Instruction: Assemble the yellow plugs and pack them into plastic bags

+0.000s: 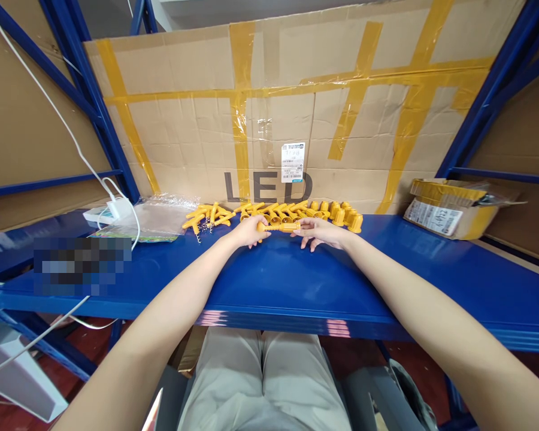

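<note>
Two bare hands meet over a blue shelf (386, 269), pinching one yellow part (279, 227) between them. Its long axis runs 9 to 3 o'clock: left hand (250, 230) closed on the 9 end, right hand (321, 231) on the 3 end, its other fingers spread. More yellow parts (291, 213) line up at 12 o'clock.

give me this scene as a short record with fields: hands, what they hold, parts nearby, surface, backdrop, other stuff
left hand: left hand grips one end of a yellow plastic part
right hand: right hand holds the other end of the same part
nearby parts: row of yellow plastic parts just behind the hands, some with small springs
surface: blue metal shelf
backdrop: taped cardboard sheet printed LED, white label
left side: clear plastic bag, white charger with cable
right side: open cardboard box
</note>
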`<state>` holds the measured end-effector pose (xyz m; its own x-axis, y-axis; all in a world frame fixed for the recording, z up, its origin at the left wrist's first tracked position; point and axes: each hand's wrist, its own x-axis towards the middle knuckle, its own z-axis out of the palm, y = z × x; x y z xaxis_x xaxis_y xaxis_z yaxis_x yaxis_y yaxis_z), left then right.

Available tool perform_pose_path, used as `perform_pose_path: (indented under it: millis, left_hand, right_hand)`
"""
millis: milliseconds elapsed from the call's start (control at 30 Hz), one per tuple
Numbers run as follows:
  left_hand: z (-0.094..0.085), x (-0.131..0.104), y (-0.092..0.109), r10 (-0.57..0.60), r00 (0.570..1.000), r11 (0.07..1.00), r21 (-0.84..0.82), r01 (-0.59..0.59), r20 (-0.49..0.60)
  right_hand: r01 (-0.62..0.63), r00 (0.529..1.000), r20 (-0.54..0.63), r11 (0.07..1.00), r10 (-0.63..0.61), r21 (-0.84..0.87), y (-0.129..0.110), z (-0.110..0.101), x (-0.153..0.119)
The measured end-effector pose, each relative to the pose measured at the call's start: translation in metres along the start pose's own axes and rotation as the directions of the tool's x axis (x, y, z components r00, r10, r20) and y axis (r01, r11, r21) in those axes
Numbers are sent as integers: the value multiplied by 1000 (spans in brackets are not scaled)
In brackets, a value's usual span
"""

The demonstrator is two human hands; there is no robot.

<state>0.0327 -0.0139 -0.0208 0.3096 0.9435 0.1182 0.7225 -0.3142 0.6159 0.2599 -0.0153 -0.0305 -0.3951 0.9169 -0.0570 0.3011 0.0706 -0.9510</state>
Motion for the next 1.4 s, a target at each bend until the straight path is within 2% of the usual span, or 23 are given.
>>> perform_pose_path:
  millis: [233, 700, 1033, 1200, 1400]
  left_hand:
    - [0, 5, -9, 50, 998, 998, -29, -49, 28]
    - [-3, 0, -1, 33, 999, 998, -51, -33, 13]
    - [-3, -4, 6, 11, 1000, 999, -47, -11, 14]
    - [-1, -2, 4, 5, 1000, 999, -44, -4, 25]
    - [1, -1, 1, 3, 1000, 998, -58, -1, 27]
  right_hand:
    - [-1, 1000, -4, 1000, 1, -27, 0, -2, 0]
    - [-10, 1000, -1, 1000, 10, -20, -2, -3, -3]
    - [-83, 997, 4, 996, 82, 29, -1, -1, 2]
    - [-115, 993, -23, 992, 116, 56, -3, 0, 2]
    - [-185, 983, 7, 982, 185, 49, -4, 1, 5]
